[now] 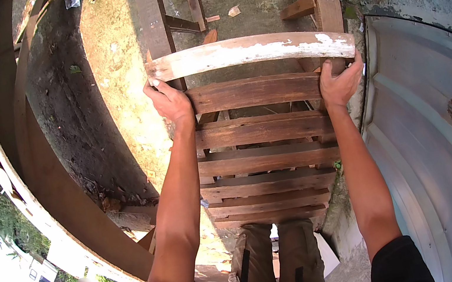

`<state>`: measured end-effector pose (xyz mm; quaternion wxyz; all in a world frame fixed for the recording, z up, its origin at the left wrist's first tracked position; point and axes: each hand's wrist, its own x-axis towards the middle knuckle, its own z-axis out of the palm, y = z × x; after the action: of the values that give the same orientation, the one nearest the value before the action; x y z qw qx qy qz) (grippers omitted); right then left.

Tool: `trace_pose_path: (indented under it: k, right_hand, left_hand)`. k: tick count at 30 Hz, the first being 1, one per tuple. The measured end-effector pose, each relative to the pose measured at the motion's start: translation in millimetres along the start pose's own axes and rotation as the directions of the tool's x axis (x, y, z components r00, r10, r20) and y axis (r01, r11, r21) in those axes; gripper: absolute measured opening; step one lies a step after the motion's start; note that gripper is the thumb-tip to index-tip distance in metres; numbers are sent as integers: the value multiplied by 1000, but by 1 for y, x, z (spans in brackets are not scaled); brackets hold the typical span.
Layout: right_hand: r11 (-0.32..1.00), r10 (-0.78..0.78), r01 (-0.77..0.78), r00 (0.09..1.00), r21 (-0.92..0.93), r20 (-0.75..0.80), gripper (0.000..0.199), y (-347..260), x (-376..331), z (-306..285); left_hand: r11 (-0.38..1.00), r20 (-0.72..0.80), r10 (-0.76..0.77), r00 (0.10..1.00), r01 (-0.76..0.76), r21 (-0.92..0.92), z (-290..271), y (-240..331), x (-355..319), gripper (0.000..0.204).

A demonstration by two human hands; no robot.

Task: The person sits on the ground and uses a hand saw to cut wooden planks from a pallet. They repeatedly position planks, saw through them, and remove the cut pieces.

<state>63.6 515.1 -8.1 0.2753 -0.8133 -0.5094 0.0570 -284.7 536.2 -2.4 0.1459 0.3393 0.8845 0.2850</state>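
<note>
Your left hand (pixel 170 101) and right hand (pixel 340 83) each wrap their fingers shut around an end of the white-painted rung (pixel 250 52), which runs across the upper middle of the frame, so it seems your weight hangs evenly between the two side rails (pixel 152 16). That rung is a flat board with chalky, flaking paint over grey wood, while the darker slats (pixel 263 129) stepping down toward your trousers (pixel 279 263) at bottom centre are bare, weathered brown planks. A mossy concrete wall (pixel 118 69) lies behind, with a pale ribbed metal sheet (pixel 438 123) at right.
</note>
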Motion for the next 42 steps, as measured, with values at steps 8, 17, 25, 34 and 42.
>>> trace_pose_path:
  k: [8, 17, 25, 34, 42]
  right_hand:
    - [996, 73, -71, 997, -45, 39, 79, -5, 2, -1]
    - [997, 63, -60, 997, -57, 50, 83, 0, 2, 1]
    - [994, 67, -62, 996, -87, 59, 84, 4, 0, 3]
    - [994, 67, -59, 995, -93, 75, 84, 1, 2, 1]
    - [996, 52, -47, 997, -80, 64, 81, -5, 3, -2]
  left_hand:
    - [1000, 0, -12, 1000, 12, 3, -1, 4, -2, 46]
    - [995, 28, 39, 999, -41, 92, 2, 5, -1, 68]
    - [1000, 68, 2, 998, -3, 16, 1, -1, 3, 69]
    - [991, 57, 79, 995, -85, 101, 0, 4, -1, 107]
    - [977, 79, 54, 995, -69, 203, -5, 17, -2, 105]
